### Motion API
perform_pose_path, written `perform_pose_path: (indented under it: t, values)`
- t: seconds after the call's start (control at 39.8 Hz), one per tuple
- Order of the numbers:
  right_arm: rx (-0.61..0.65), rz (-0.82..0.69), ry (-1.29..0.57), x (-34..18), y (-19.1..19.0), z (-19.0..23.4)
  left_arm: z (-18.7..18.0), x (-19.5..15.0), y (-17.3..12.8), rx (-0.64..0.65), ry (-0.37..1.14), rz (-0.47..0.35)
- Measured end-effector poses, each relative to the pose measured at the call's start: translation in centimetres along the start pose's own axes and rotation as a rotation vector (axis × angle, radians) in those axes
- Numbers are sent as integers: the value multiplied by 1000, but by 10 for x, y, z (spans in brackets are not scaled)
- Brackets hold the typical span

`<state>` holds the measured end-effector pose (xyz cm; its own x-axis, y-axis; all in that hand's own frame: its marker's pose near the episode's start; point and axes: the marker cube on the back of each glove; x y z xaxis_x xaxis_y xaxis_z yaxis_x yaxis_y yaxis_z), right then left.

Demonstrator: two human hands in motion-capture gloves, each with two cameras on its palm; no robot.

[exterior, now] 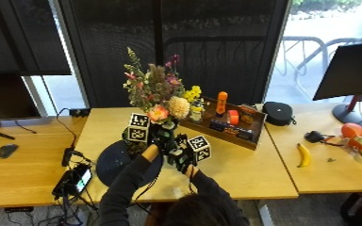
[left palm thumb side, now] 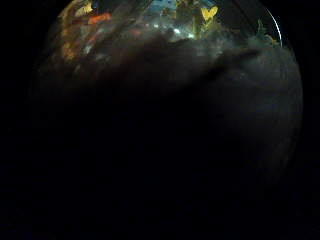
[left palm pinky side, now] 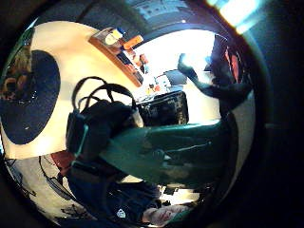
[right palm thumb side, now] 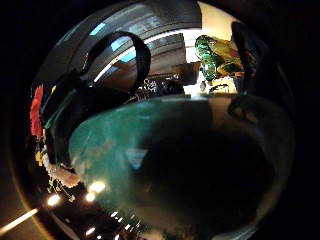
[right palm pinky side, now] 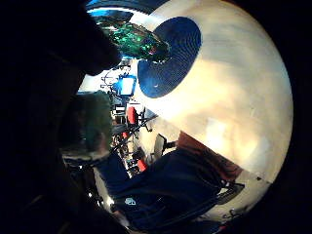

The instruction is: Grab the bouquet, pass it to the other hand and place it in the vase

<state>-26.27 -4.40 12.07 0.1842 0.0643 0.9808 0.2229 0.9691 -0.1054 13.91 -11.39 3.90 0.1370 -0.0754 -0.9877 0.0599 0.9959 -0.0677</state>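
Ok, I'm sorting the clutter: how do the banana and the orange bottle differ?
The banana is yellow and curved; the bottle is orange and straight. The banana lies flat on the right table; the bottle stands upright in the wooden tray. Both are untouched.

Daylight is admitted through the windows (exterior: 332, 42) behind the table (exterior: 243, 165), which is evenly lit in the outside view, without hard shadows. The left thumb side palm view is almost wholly dark. Glare is seen at the window (left palm pinky side: 166, 52) in the left little finger side palm view.
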Motion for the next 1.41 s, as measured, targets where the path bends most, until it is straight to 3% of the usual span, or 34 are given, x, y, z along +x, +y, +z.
perform_pose_path:
  t: [0.13,0.35,0.7,0.93,1.41]
  values:
    - [18,-11,-8,-1,1,-14,-11,17,-7,84,-15,-4]
    - [174,-82,60,-11,1,-57,-46,56,-33,335,-29,20]
    - [235,-82,67,-11,9,-97,-106,123,-46,675,-54,57]
    - [247,-80,53,-5,13,-109,-126,136,-48,732,-48,61]
    - [250,-62,70,8,10,-115,-149,106,-64,802,-56,22]
